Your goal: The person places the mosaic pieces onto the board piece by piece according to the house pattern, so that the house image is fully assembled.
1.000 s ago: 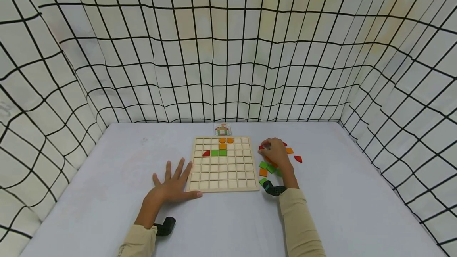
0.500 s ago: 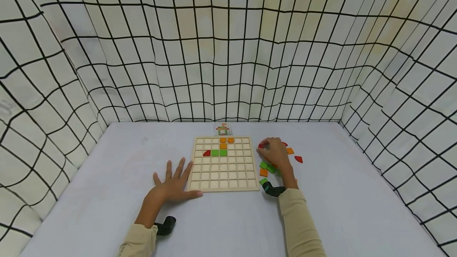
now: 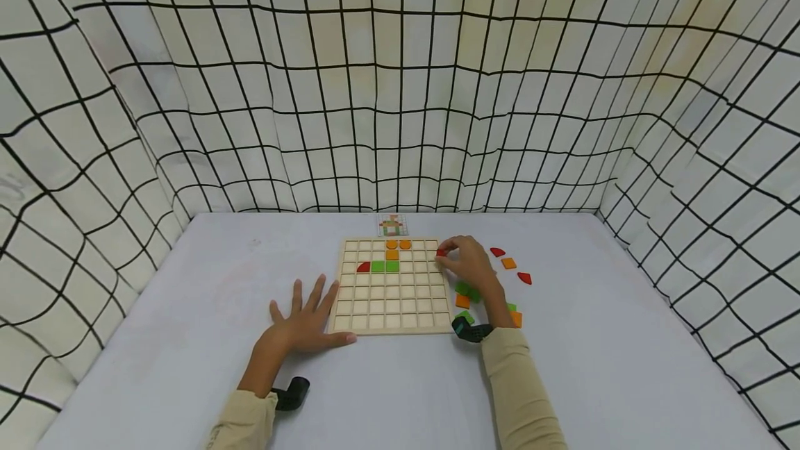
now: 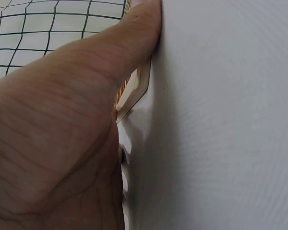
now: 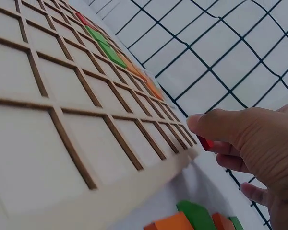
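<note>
A wooden grid board (image 3: pixel 390 297) lies flat on the white table. In its upper rows sit a red quarter-round tile (image 3: pixel 364 267), two green square tiles (image 3: pixel 385 267), an orange square tile (image 3: pixel 392 255) and two orange round tiles (image 3: pixel 398 245). Between thumb and fingers my right hand (image 3: pixel 469 261) pinches a small red tile (image 5: pixel 206 143) at the board's upper right edge; the fingers hide much of its shape. My left hand (image 3: pixel 303 326) rests with fingers spread at the board's lower left corner, its thumb (image 4: pixel 134 40) along the front edge.
Loose green tiles (image 3: pixel 465 290), orange tiles (image 3: pixel 462 301) and red tiles (image 3: pixel 524 278) lie right of the board, some under my right forearm. A small pattern card (image 3: pixel 392 225) lies behind the board. Black netting over white sheets (image 3: pixel 400 89) encloses the table's back and sides.
My right hand has moved left from the loose tiles to the board's right edge, carrying the red tile. My left hand stays in place.
</note>
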`<action>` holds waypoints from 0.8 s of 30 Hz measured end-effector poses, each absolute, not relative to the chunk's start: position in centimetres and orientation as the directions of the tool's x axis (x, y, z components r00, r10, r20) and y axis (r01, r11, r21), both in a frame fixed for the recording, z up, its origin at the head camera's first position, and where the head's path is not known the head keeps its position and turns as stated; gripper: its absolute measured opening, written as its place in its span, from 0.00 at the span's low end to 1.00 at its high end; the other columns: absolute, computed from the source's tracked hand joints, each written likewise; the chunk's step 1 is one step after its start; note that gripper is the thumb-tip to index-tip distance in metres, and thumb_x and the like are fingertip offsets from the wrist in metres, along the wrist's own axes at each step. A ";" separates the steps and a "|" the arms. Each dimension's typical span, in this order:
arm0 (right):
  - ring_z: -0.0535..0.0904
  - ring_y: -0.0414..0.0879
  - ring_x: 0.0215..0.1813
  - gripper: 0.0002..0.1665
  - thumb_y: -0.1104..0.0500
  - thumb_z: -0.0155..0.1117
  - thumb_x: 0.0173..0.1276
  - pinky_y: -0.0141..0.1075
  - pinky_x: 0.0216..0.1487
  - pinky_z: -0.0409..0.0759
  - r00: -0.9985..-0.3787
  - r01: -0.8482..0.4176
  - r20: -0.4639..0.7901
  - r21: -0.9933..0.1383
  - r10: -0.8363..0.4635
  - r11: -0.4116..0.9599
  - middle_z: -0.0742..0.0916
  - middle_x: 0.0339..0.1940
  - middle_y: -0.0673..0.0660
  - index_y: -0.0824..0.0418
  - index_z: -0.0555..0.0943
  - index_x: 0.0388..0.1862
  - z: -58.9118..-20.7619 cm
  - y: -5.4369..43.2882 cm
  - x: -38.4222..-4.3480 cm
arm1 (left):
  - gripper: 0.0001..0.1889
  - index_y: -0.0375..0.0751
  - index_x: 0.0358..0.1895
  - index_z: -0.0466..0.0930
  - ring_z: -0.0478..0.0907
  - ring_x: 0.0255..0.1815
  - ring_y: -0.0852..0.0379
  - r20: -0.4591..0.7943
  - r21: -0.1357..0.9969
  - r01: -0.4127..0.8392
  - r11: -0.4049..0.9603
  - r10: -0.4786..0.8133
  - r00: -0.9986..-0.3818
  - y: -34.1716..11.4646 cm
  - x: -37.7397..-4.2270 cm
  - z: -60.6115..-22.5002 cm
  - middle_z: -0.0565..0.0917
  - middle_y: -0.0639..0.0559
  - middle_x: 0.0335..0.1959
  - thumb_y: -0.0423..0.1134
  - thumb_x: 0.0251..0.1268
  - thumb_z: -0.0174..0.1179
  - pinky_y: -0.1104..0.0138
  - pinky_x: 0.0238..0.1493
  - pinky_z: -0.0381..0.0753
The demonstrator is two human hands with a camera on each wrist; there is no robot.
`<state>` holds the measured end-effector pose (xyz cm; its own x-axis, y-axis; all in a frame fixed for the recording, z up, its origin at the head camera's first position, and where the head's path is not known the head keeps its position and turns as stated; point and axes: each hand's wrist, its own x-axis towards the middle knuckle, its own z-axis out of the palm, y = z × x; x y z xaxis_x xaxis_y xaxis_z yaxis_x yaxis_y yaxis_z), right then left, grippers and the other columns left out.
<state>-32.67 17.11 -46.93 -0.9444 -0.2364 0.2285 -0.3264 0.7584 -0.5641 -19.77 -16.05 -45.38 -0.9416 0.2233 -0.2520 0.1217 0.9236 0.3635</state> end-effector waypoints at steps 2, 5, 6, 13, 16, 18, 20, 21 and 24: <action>0.78 0.52 0.52 0.13 0.53 0.70 0.64 0.49 0.58 0.75 -0.936 -0.352 0.226 -0.571 -0.269 0.742 0.88 0.42 0.56 0.58 0.85 0.44 -46.9 16.6 -32.7 | 0.60 0.45 0.79 0.42 0.23 0.76 0.26 -0.254 0.361 0.123 0.924 0.224 -0.941 -16.0 -19.8 -45.4 0.35 0.38 0.81 0.73 0.51 0.60 0.22 0.60 0.27; 0.79 0.50 0.50 0.13 0.53 0.71 0.63 0.47 0.56 0.77 -0.922 -0.386 0.222 -0.580 -0.316 0.718 0.88 0.41 0.55 0.59 0.86 0.43 -47.0 15.7 -32.7 | 0.60 0.45 0.79 0.41 0.23 0.76 0.26 -0.254 0.363 0.124 0.924 0.226 -0.940 -16.0 -19.8 -45.4 0.35 0.38 0.81 0.74 0.51 0.60 0.22 0.60 0.27; 0.79 0.49 0.49 0.13 0.52 0.71 0.63 0.45 0.54 0.78 -0.916 -0.400 0.224 -0.580 -0.333 0.710 0.88 0.41 0.54 0.59 0.86 0.42 -47.0 15.3 -32.7 | 0.60 0.45 0.79 0.41 0.23 0.76 0.25 -0.255 0.368 0.123 0.922 0.227 -0.940 -16.0 -19.9 -45.4 0.35 0.38 0.81 0.74 0.51 0.60 0.22 0.60 0.27; 0.82 0.47 0.45 0.12 0.53 0.73 0.61 0.43 0.49 0.80 -0.878 -0.477 0.261 -0.553 -0.403 0.683 0.88 0.37 0.52 0.58 0.86 0.38 -47.2 12.9 -32.5 | 0.59 0.46 0.80 0.40 0.21 0.76 0.27 -0.265 0.385 0.118 0.915 0.232 -0.936 -16.1 -19.8 -45.2 0.33 0.39 0.81 0.73 0.52 0.60 0.23 0.60 0.25; 0.80 0.46 0.45 0.11 0.50 0.73 0.61 0.44 0.50 0.79 -0.880 -0.475 0.259 -0.503 -0.398 0.722 0.87 0.35 0.49 0.55 0.87 0.37 -47.2 12.1 -32.4 | 0.59 0.46 0.80 0.40 0.21 0.76 0.27 -0.267 0.388 0.118 0.914 0.234 -0.935 -16.0 -19.7 -45.1 0.33 0.39 0.81 0.73 0.53 0.59 0.23 0.60 0.25; 0.79 0.46 0.45 0.12 0.48 0.73 0.61 0.45 0.49 0.78 -0.883 -0.470 0.253 -0.468 -0.396 0.749 0.87 0.34 0.48 0.53 0.87 0.37 -47.2 11.7 -32.3 | 0.59 0.46 0.80 0.41 0.21 0.76 0.27 -0.267 0.391 0.118 0.913 0.235 -0.935 -16.0 -19.6 -45.0 0.34 0.39 0.81 0.72 0.53 0.60 0.23 0.60 0.25; 0.79 0.45 0.45 0.12 0.47 0.73 0.61 0.47 0.48 0.78 -0.883 -0.469 0.249 -0.450 -0.398 0.760 0.87 0.34 0.47 0.52 0.87 0.37 -47.2 11.4 -32.3 | 0.59 0.45 0.79 0.41 0.22 0.76 0.26 -0.260 0.398 0.119 0.910 0.236 -0.936 -15.9 -19.6 -44.9 0.34 0.38 0.81 0.72 0.53 0.60 0.23 0.60 0.25; 0.79 0.45 0.45 0.12 0.47 0.73 0.61 0.48 0.48 0.78 -0.883 -0.468 0.245 -0.448 -0.400 0.762 0.87 0.34 0.47 0.52 0.87 0.37 -47.1 11.2 -32.3 | 0.59 0.45 0.79 0.42 0.22 0.76 0.26 -0.260 0.396 0.119 0.910 0.235 -0.936 -16.0 -19.5 -44.9 0.35 0.38 0.81 0.72 0.53 0.60 0.23 0.60 0.25; 0.79 0.45 0.45 0.11 0.47 0.72 0.61 0.54 0.51 0.75 -0.890 -0.457 0.230 -0.459 -0.395 0.762 0.87 0.34 0.46 0.51 0.87 0.37 -47.1 10.9 -32.3 | 0.58 0.44 0.79 0.42 0.23 0.76 0.25 -0.255 0.392 0.122 0.912 0.235 -0.938 -16.0 -19.5 -44.8 0.36 0.37 0.81 0.72 0.53 0.60 0.23 0.60 0.26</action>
<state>-32.31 10.93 -47.10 -0.8896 -0.3945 0.2301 -0.4567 0.7621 -0.4589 -19.48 -16.01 -44.83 -0.9380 0.2348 -0.2550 0.1217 0.9119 0.3919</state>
